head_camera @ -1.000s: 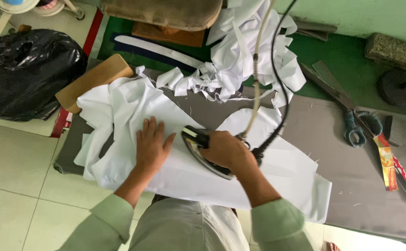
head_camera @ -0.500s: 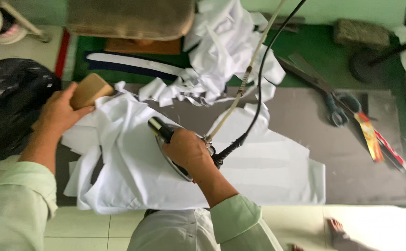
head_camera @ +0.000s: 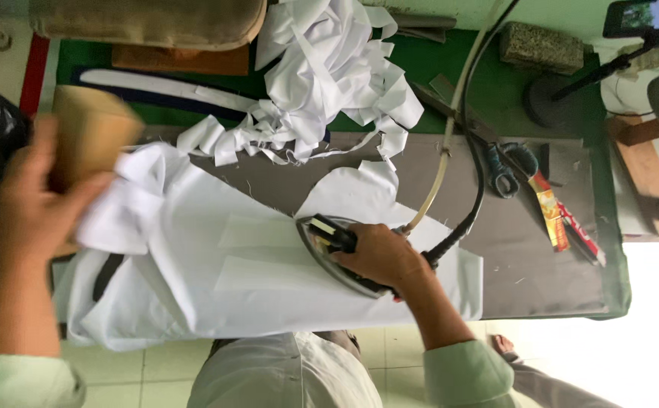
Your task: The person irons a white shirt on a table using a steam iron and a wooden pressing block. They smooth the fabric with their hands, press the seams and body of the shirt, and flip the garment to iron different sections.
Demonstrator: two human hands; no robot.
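Nearest the camera, my pale green sleeves and shirt front frame the lower edge of the view, and just beyond them the white fabric piece lies spread over the grey pad of the bench, its near edge hanging slightly over the front. My right hand has its grip closed round the handle of the iron, whose soleplate rests flat on the cloth near the middle of the piece, with the point turned toward my left. The stretch of cloth to the left of the iron looks smooth and flat, with faint rectangular layers showing through, so I judge that part largely pressed; the left end, by contrast, is bunched and folded back on itself, and the curved flap just beyond the iron is unpressed as far as I can tell, so work remains at both. My left hand, blurred, is lifted at the far left with its grip closed on a tan wooden block, held above the crumpled end of the cloth and not touching the bench. Farther out, the iron's black cord and pale hose rise from its heel toward the top of the view. To the right lie scissors and a red and yellow packet. Farthest, a heap of white cloth strips sits on the green surface.
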